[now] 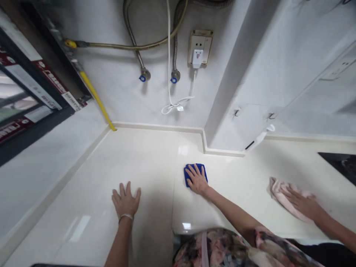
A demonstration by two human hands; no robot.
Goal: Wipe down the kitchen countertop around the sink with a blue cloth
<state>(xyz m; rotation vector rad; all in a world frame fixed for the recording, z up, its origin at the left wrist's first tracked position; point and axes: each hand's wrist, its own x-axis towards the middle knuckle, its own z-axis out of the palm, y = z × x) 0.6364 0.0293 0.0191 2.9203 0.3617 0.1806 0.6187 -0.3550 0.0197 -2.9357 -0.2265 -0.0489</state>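
- Running down to the shiny cream counter [150,159], far left of the blue cloth [187,176] and behind it, is a smooth, round yellow pipe [97,98].
- Left of the blue cloth, the left hand [126,202] lies flat on the counter, holding nothing, its fingers spread apart. A thin bracelet [126,216] goes round the wrist.
- The blue cloth is soft-looking and squarish, flat on the counter. The right hand [198,183] presses on top, fingers a bit apart, not squeezing it. Wiping seems to be going on, so I think it isn't finished. I can't tell which parts are wiped and which are left.
- Right of the blue cloth, another person's hand [302,203] rests on a pale pink cloth [277,187], crumpled and soft-looking. That side's wiping looks unfinished too.
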